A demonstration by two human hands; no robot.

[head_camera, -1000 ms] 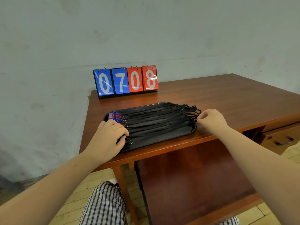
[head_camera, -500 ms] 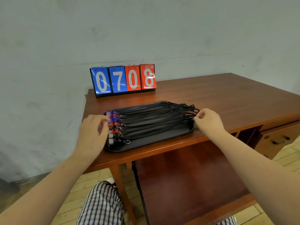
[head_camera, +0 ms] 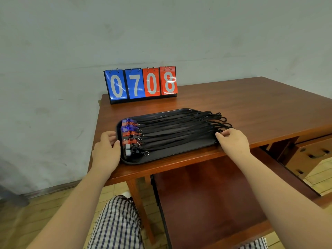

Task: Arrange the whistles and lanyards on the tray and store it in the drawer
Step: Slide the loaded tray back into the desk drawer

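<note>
A black tray (head_camera: 172, 155) lies near the front edge of the wooden desk (head_camera: 251, 108). Several whistles (head_camera: 129, 135), blue, red and grey, line its left end. Their black lanyards (head_camera: 179, 126) stretch in a row to the right, loops hanging past the tray's right end. My left hand (head_camera: 106, 151) grips the tray's left rim, thumb on the edge. My right hand (head_camera: 233, 142) holds the tray's right end, fingertips touching the lanyard loops. Below the desk front a wide drawer (head_camera: 206, 203) stands pulled out.
A flip scoreboard (head_camera: 141, 84) reading 0708 stands at the desk's back edge by the wall. A side cabinet with drawer handles (head_camera: 312, 153) sits at the right. My checked trouser legs (head_camera: 115, 223) are below, close to the open drawer.
My left hand came off the whistles and moved left to the tray's rim, uncovering them. My right hand stayed at the right end.
</note>
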